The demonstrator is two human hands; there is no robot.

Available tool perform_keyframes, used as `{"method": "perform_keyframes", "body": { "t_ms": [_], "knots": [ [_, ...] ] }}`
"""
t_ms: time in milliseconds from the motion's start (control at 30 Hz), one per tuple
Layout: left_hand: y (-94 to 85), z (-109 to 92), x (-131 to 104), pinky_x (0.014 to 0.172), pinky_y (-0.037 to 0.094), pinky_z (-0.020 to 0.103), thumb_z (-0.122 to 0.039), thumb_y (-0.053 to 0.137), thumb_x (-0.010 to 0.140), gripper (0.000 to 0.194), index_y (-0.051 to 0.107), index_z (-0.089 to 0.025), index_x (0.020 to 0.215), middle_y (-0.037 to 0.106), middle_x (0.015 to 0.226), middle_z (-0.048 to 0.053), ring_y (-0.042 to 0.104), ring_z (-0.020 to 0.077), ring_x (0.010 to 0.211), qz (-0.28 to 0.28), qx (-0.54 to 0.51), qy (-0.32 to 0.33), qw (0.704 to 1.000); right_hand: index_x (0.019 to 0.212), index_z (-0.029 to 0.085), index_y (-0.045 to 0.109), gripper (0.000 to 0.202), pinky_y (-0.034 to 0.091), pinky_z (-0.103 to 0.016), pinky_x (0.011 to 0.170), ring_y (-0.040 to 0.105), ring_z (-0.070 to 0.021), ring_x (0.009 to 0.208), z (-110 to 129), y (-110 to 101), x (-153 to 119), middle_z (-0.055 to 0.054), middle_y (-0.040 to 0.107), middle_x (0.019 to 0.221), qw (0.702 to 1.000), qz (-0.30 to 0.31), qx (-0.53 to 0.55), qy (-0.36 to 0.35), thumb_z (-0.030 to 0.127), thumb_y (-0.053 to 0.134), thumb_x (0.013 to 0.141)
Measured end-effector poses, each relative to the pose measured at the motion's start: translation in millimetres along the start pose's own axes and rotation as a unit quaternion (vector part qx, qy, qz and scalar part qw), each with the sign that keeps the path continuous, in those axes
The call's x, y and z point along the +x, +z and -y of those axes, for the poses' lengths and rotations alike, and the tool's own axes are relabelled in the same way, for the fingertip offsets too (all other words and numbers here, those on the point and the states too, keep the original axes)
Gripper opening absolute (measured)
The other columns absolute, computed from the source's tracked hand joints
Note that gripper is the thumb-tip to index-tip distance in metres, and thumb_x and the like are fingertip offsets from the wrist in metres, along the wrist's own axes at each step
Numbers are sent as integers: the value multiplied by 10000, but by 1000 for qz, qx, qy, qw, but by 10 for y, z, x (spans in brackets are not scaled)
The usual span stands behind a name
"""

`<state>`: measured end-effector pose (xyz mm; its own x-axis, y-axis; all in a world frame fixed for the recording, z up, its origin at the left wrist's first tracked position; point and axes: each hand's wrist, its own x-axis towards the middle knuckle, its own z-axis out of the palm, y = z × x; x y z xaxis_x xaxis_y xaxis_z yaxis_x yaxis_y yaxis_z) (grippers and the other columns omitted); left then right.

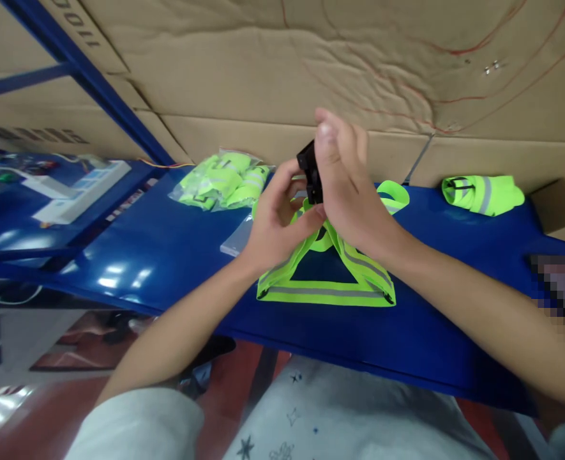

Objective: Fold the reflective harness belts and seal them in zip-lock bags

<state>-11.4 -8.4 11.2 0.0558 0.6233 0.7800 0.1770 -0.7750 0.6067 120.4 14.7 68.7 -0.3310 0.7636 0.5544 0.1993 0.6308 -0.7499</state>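
Note:
A neon yellow-green reflective harness (pixel 330 292) with grey stripes lies on the blue table, its straps forming a triangle and rising to my hands. At the top of these straps is a black buckle (pixel 311 169). My left hand (pixel 282 220) is closed around the buckle's left and lower side, thumb across the bottom. My right hand (pixel 346 182) presses against the buckle's right side, its fingers held together and bent upward. Part of the buckle is hidden between the hands. A green strap loop (pixel 393 197) shows behind my right wrist.
Clear bags of folded green harnesses (pixel 225 179) lie back left. A rolled harness (pixel 484 193) and an open cardboard box (pixel 557 207) are at right. A white power strip (pixel 83 191) sits left beside a blue frame post (pixel 105 83). Cardboard (pixel 244 70) lines the back.

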Motion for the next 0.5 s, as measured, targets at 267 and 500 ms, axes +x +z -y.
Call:
{"method": "perform_keyframes", "body": {
  "t_ms": [267,500],
  "knots": [
    [-32,-109,-6,904,573,375,-455,700,931,288,660,-243,1122,667,1003,29,667,187,961,-83,65,10,994,1469,232,432,515,276,-343,1275,323,-188,1523,34,-42,-125,-77,421,1566,999,42,15,-13,529,302,1070],
    [-42,-614,261,1163,488,529,-358,594,936,187,685,-217,1019,694,1035,-15,664,272,1231,-191,17,-51,980,1572,283,302,976,398,-444,1216,488,-299,1419,94,-504,28,-23,340,1658,967,219,32,-128,500,828,778]
  ]
}}
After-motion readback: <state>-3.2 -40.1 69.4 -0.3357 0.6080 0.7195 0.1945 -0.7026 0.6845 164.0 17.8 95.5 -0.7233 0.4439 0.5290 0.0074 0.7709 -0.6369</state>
